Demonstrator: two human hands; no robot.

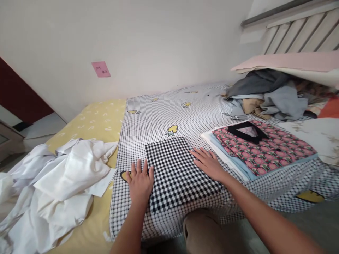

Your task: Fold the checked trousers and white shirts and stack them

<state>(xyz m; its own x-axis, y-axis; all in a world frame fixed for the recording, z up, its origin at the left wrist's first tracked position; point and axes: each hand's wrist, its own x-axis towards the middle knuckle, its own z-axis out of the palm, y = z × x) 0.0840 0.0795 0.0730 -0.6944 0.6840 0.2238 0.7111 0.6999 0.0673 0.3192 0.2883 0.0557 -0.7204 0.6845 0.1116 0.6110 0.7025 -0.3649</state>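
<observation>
A black-and-white gingham cloth (180, 173), folded into a flat rectangle, lies on the checked bedsheet near the bed's front edge. My left hand (140, 180) rests at its left border, palm down with fingers spread. At the right border, my right hand (208, 163) lies flat, its fingertips on the cloth's upper right side. Neither hand grips anything. To the right of my right hand sits a stack of folded clothes, topped by a pink floral garment (272, 148) with a black collar; light blue and white layers (230, 158) show beneath it.
Crumpled white clothes (66, 176) are heaped on the yellow sheet (97, 120) at left. Grey and brown clothes (275, 93) pile up at the back right below a pink board-like sheet (291, 61). The checked bedsheet (156, 120) reaches the wall, which carries a pink note (101, 69).
</observation>
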